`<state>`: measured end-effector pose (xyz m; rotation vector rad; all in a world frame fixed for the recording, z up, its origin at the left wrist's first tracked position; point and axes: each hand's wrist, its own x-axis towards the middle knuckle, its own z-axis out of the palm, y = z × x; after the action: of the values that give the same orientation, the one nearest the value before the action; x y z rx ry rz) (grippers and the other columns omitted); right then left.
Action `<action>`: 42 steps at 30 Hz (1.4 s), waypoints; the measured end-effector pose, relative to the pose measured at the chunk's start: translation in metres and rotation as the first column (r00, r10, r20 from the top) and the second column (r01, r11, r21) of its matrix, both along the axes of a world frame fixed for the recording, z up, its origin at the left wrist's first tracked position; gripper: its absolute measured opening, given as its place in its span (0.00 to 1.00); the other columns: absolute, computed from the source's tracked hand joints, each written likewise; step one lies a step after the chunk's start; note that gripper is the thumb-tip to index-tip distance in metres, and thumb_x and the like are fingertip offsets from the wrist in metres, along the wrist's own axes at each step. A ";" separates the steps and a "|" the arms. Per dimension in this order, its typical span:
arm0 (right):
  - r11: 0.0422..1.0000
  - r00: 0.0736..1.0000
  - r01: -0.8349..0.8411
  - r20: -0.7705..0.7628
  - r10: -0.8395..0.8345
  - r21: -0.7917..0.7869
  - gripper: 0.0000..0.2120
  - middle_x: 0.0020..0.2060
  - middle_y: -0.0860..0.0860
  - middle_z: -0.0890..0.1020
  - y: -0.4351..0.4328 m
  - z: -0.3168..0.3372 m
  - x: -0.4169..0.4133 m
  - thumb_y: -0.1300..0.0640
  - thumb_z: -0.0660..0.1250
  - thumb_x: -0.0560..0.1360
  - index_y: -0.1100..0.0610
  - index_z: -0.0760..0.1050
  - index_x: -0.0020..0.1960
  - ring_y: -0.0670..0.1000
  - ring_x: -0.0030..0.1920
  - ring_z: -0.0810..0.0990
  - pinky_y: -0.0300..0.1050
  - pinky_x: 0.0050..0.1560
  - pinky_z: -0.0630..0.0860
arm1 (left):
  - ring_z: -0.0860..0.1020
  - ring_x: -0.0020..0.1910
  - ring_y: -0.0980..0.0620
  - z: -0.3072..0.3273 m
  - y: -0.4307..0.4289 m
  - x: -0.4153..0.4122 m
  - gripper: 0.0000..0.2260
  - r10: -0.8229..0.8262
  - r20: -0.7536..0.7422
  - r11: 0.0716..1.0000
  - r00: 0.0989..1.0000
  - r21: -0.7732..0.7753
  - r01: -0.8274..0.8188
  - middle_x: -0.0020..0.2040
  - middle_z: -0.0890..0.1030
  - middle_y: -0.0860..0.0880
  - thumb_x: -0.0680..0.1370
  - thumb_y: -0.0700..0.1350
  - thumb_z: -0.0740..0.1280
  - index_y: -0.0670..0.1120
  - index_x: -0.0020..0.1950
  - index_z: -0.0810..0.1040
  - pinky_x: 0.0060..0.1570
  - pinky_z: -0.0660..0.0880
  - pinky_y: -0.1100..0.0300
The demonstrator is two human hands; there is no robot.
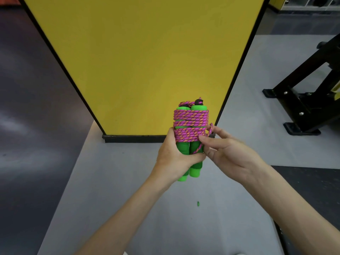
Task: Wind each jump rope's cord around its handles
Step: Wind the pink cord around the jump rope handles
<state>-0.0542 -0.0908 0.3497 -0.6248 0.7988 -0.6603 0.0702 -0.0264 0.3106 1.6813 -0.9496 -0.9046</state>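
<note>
1. Green foam handles (192, 159), two of them side by side and upright, are held in mid-air at the centre of our view. A pink-and-orange braided cord (190, 124) runs round their upper half in many close turns, with a couple of gaps showing green.
2. Cord end: a short loop stands out at the right edge of the coils, and one strand drops slantwise across the bare foam below them. We see no long slack hanging.
3. Left hand (173, 159) grips the lower part of both handles, fingers and thumb curled round them just under the lowest turns.
4. Right hand (226, 150) pinches the short loop between thumb and forefinger at the bundle's right side. Its other fingers are loosely spread and hold nothing.
5. Step, as we judge it: winding on this rope is nearly done, and the job in hand is securing the end.
6. Next move, in our reading: tuck the loop under a tight turn, or pull it once more round, with the left hand squeezing the handles together so the coils do not slacken.
7. Around: grey floor (128, 172); a yellow upright panel with black edging (143, 52) behind the bundle; a black metal frame (309, 100) well off to the right; a small green scrap (198, 203) on the floor below the hands. We see no second rope.
</note>
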 end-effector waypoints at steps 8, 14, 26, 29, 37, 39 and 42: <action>0.911 0.846 -0.164 -0.529 -0.067 -0.377 0.09 0.30 0.53 0.78 0.007 -0.002 0.003 0.59 0.71 0.73 0.61 0.77 0.37 0.48 0.32 0.74 0.34 0.34 0.76 | 0.82 0.44 0.53 -0.001 0.000 -0.003 0.25 0.033 0.011 0.999 0.999 0.006 -0.033 0.45 0.83 0.53 0.64 0.49 0.77 0.58 0.56 0.71 0.41 0.81 0.53; 0.855 0.803 -0.228 -0.587 -0.106 -0.466 0.06 0.30 0.53 0.78 0.013 -0.004 0.002 0.64 0.75 0.68 0.61 0.79 0.37 0.47 0.31 0.74 0.35 0.32 0.74 | 0.81 0.45 0.53 -0.001 0.001 -0.003 0.26 0.021 0.059 1.000 0.998 -0.002 -0.021 0.47 0.82 0.53 0.67 0.47 0.77 0.56 0.59 0.69 0.41 0.80 0.55; 0.900 0.903 0.049 -0.366 -0.225 -0.433 0.07 0.31 0.57 0.79 0.015 -0.001 0.005 0.67 0.72 0.70 0.65 0.77 0.35 0.50 0.33 0.76 0.38 0.36 0.77 | 0.82 0.42 0.49 -0.001 -0.002 -0.009 0.30 0.029 0.041 0.999 0.999 0.030 -0.030 0.44 0.82 0.51 0.64 0.46 0.77 0.58 0.59 0.66 0.38 0.81 0.51; 0.894 0.903 0.114 -0.330 -0.275 -0.434 0.07 0.29 0.56 0.78 0.015 -0.002 0.006 0.68 0.71 0.70 0.65 0.77 0.35 0.51 0.33 0.75 0.39 0.36 0.76 | 0.82 0.43 0.50 0.001 -0.003 -0.010 0.29 0.029 -0.026 0.998 0.999 0.050 -0.028 0.46 0.82 0.51 0.65 0.48 0.78 0.57 0.59 0.66 0.38 0.81 0.53; 0.908 0.889 0.094 -0.376 -0.261 -0.409 0.07 0.31 0.57 0.78 0.018 -0.014 0.009 0.67 0.70 0.72 0.64 0.76 0.36 0.52 0.36 0.76 0.40 0.38 0.76 | 0.83 0.46 0.51 -0.007 0.003 -0.007 0.26 -0.014 -0.134 0.994 0.991 0.106 0.029 0.48 0.83 0.51 0.65 0.51 0.76 0.59 0.59 0.69 0.40 0.81 0.52; 0.910 0.888 0.102 -0.376 -0.266 -0.402 0.07 0.31 0.56 0.78 0.019 -0.014 0.010 0.67 0.70 0.72 0.64 0.76 0.36 0.51 0.35 0.76 0.38 0.37 0.76 | 0.82 0.46 0.51 -0.007 0.003 -0.007 0.26 -0.002 -0.094 0.992 0.996 0.128 0.014 0.48 0.83 0.52 0.66 0.52 0.77 0.59 0.59 0.69 0.38 0.79 0.56; 0.908 0.888 0.158 -0.347 -0.303 -0.389 0.05 0.31 0.55 0.79 0.021 -0.014 0.010 0.67 0.71 0.71 0.64 0.77 0.37 0.50 0.34 0.78 0.38 0.37 0.78 | 0.81 0.45 0.53 -0.004 0.002 -0.007 0.23 0.016 0.005 0.990 1.000 0.144 -0.016 0.47 0.82 0.53 0.68 0.52 0.76 0.57 0.58 0.70 0.37 0.79 0.58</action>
<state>-0.0437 -0.0700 0.3360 -1.0230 1.1655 -0.9257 0.0629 -0.0246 0.3065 1.8098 -0.8895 -0.9792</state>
